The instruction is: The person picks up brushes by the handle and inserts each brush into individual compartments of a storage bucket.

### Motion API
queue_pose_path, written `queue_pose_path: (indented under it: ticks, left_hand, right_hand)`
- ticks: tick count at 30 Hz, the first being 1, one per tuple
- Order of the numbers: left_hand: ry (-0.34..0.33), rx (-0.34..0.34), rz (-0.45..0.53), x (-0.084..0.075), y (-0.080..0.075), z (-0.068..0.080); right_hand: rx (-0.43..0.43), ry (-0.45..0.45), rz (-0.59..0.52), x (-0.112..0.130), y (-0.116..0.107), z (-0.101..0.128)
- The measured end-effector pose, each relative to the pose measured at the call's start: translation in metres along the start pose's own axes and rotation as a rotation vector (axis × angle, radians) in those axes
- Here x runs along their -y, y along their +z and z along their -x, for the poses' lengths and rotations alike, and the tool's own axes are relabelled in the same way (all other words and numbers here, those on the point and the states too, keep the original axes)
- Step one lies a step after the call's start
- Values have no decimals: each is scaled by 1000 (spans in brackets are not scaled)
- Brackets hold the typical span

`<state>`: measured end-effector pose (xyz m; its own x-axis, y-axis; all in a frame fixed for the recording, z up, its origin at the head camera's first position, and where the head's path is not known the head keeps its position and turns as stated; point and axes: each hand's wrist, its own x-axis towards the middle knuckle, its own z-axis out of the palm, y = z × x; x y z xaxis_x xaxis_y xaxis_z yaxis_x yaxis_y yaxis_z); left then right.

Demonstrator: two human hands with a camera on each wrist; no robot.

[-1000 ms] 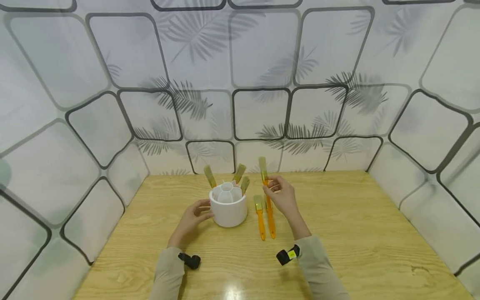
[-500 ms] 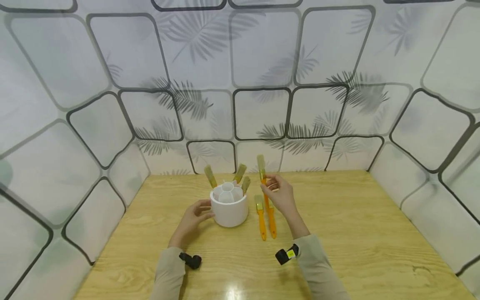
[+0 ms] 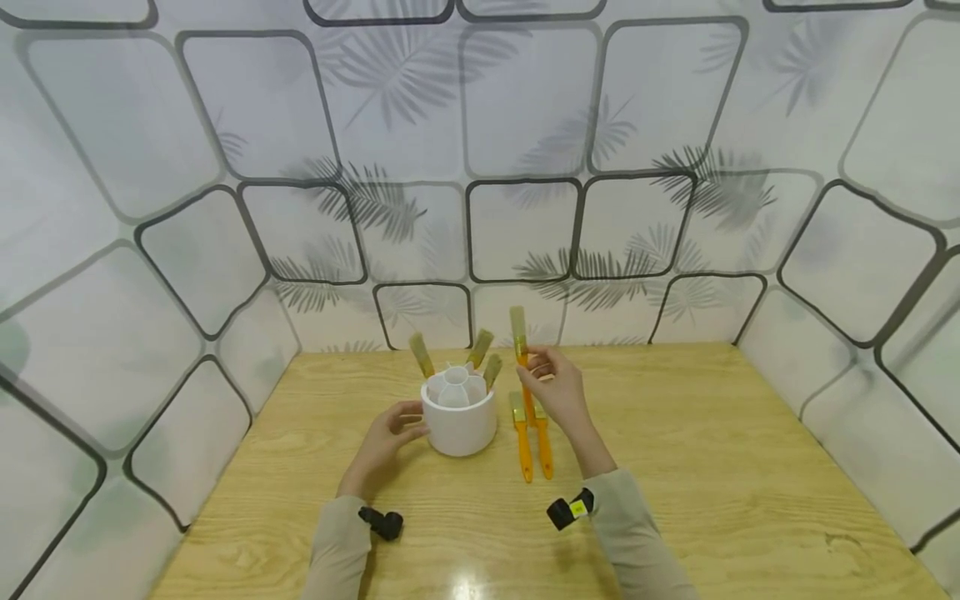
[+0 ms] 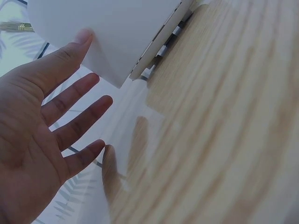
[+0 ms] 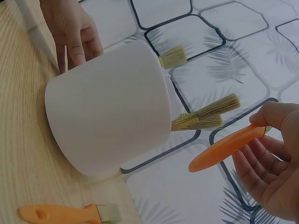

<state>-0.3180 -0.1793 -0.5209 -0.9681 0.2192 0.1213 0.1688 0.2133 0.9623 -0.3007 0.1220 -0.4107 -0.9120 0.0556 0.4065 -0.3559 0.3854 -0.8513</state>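
Observation:
A round white brush holder (image 3: 459, 430) with a petal-shaped white divider (image 3: 454, 390) stands upright on the table. Three paintbrushes, bristles up, lean in it, such as the leftmost paintbrush (image 3: 422, 353). My left hand (image 4: 42, 135) is at the holder's left side, thumb against its wall and the other fingers spread. To the right of the holder, my right hand (image 3: 558, 390) pinches another paintbrush (image 5: 226, 148) near its ferrule. Its bristles point up, and its orange handle hangs above the table. Below it lie two more orange-handled brushes, a left brush (image 3: 522, 446) and a right brush (image 3: 545, 450).
The wooden table (image 3: 712, 467) spreads around the holder. Patterned fabric walls (image 3: 525, 225) enclose it at the back and both sides. Each wrist wears a small black camera, like the left camera (image 3: 382, 522).
My right hand has moved slightly left and up with the paintbrush, bringing it nearer the holder and more upright. My left hand and the holder have hardly moved.

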Motion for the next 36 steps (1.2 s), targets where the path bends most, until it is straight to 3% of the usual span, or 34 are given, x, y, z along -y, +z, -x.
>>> queue_pose_path:
  ticks: [12,19,27,36]
  left_hand:
    - [25,-7,-36,2,-2,0]
    - [55,-2,-62,-13,0,5]
    - [10,-7,-52,-1,0,-1]
    - [14,18,2,1,1,-1]
  right_hand:
    - [10,-5,-23,4,3,-3]
    - [7,-35,-39,8,6,-2]
    - [21,-24,-49,12,10,-2]
    - [7,-35,-57,13,11,-3]
